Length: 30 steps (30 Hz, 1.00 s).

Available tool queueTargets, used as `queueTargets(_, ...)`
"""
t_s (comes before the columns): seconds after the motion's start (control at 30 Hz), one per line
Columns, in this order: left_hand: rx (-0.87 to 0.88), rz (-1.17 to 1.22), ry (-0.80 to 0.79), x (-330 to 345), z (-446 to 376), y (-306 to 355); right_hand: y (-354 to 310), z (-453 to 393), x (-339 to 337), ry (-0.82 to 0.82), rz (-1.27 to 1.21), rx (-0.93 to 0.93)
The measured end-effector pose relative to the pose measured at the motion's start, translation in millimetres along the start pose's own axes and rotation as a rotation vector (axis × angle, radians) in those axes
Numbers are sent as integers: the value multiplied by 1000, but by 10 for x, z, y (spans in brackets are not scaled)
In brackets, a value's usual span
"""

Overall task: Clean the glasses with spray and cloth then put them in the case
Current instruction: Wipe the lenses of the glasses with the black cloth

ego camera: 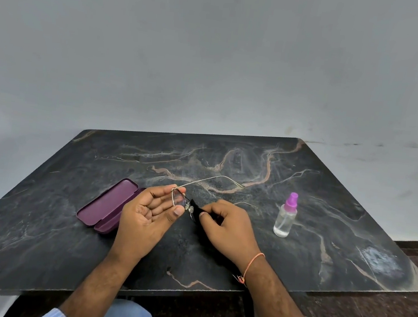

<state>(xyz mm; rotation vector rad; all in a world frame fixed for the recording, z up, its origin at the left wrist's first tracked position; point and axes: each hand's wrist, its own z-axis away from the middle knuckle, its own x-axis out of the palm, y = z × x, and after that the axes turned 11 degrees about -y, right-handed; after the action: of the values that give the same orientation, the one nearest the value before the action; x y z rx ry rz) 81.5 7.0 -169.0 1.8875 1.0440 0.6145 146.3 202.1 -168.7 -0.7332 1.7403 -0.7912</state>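
Thin metal-framed glasses (179,198) are held above the table's middle, their temples stretched out toward the far right. My left hand (148,216) pinches the left lens rim between thumb and fingertips. My right hand (228,227) grips a black cloth (196,212) and presses it round the other lens, which the cloth hides. A purple glasses case (108,205) lies open on the table just left of my left hand. A clear spray bottle (285,215) with a purple nozzle stands upright to the right of my right hand.
The dark marble-patterned table (328,198) stands against a pale wall. Its front edge runs just above my lap, and its right corner ends over a dark floor.
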Motion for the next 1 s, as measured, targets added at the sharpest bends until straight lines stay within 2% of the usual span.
queueTargets(0.37,9,-3,-37,-9,13,-3,45,-15,-2,-19,-125,-51)
queueTargets(0.8,7,-3,-20,-11,17,7,-31,14,-35,-96,-74,41)
queueTargets(1.0,4,10,-17,-13,23,-7,0,-11,-10,-27,69,90)
